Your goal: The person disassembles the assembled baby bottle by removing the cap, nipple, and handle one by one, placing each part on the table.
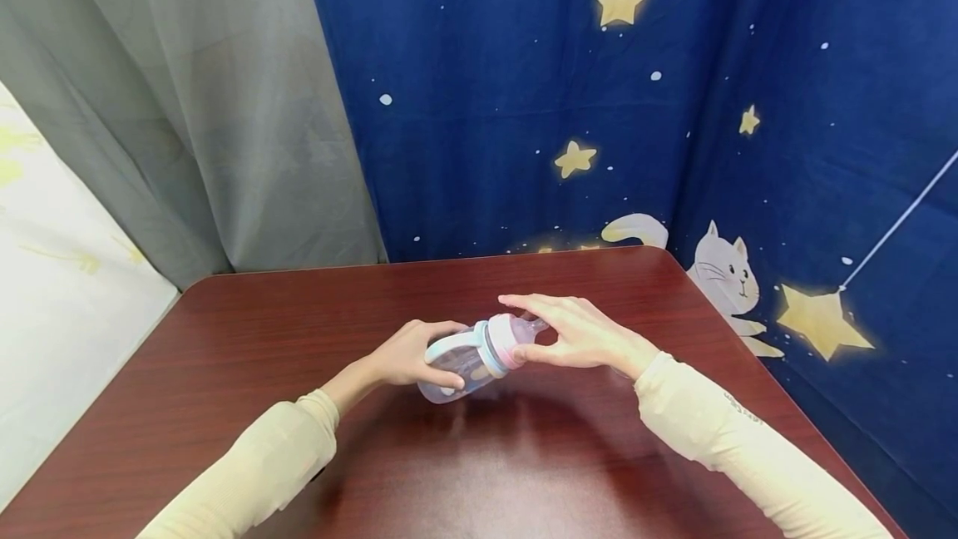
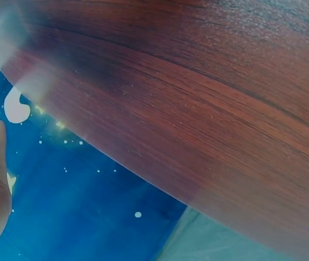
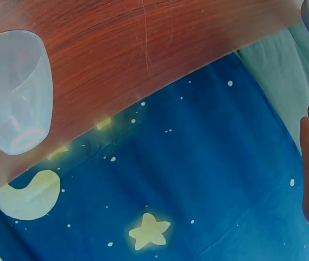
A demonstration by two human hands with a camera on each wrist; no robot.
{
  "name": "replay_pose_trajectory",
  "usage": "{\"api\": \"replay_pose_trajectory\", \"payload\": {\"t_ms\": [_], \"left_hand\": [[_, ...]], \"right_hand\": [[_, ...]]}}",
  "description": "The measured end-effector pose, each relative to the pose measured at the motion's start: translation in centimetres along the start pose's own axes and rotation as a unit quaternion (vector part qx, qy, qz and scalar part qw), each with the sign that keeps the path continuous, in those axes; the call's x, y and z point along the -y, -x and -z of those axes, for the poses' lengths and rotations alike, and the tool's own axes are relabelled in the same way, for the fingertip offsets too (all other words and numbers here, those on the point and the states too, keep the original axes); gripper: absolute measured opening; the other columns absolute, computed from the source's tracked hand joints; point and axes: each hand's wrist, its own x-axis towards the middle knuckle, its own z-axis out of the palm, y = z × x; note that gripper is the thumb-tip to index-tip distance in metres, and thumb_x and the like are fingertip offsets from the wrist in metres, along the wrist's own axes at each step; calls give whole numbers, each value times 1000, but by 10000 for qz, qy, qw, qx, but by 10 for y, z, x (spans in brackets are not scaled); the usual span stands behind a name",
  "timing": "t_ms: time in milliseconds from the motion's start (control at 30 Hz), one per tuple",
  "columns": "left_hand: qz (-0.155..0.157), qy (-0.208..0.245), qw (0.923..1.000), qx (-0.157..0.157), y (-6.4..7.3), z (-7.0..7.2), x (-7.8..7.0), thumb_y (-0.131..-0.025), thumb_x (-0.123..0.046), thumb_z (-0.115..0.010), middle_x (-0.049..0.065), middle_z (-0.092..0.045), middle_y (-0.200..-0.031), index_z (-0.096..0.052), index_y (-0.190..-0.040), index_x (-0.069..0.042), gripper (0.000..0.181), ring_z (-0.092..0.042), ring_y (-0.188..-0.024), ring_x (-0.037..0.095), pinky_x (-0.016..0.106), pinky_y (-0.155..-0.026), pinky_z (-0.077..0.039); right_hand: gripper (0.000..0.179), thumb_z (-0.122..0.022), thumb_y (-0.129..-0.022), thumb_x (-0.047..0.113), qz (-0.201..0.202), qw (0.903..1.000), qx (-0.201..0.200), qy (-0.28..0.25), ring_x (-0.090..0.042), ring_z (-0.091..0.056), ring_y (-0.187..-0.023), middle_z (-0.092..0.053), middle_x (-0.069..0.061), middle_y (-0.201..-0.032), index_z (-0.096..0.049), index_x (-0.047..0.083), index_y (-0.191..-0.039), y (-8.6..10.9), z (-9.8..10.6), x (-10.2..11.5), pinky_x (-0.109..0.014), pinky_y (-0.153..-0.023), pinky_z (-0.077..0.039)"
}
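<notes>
A clear baby bottle (image 1: 470, 368) with a pale blue handle and pink collar lies tilted in my left hand (image 1: 407, 353), its teat end up and to the right. The left thumb presses the near side while the fingers go round behind the body. My right hand (image 1: 580, 333) arches over the teat with fingers extended, thumb tip at the pink collar (image 1: 505, 339). In the right wrist view, its fingers look straight and spread away from the bottle. At the left of that view appears a translucent cup-shaped piece (image 3: 18, 89), largely hidden by the right wrist in the head view.
The dark red wooden table (image 1: 314, 314) has its far edge just beyond the hands. Behind it hang a grey curtain (image 1: 254, 123) and a blue curtain (image 1: 486, 106) with stars and a white cat. A white surface (image 1: 67, 306) borders the left side.
</notes>
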Motion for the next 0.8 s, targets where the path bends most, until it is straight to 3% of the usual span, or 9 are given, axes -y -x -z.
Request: {"api": "replay_pose_trajectory", "payload": {"t_ms": [133, 333, 800], "left_hand": [[-74, -43, 10000, -7, -1, 0, 0, -63, -49, -72, 1, -63, -85, -55, -113, -12, 65, -58, -71, 16, 23, -60, -44], [-74, -173, 9998, -41, -1, 0, 0, -63, -50, -72, -9, -60, -84, -56, -113, -13, 65, -54, -70, 4, 22, -59, -44], [-97, -26, 9999, 17, -1, -2, 1, -63, -48, -73, 2, -63, -86, -55, -113, -12, 64, -58, -71, 16, 23, -59, -44]], "right_hand": [[62, -50, -80, 57, -52, 10000, 47, -36, -6, -49, -105, -52, 8, -119, -36, 29, -133, -1, -1, 0, -32, -83, -40], [60, -47, -79, 60, -6, 9999, 58, 153, -6, -50, -101, -52, 9, -119, -42, 29, -130, -1, -4, 1, -31, -79, -41], [60, -49, -78, 60, 164, 9997, 35, 183, -3, -50, -99, -52, 9, -118, -48, 24, -126, -2, -6, -2, -27, -78, -42]]}}
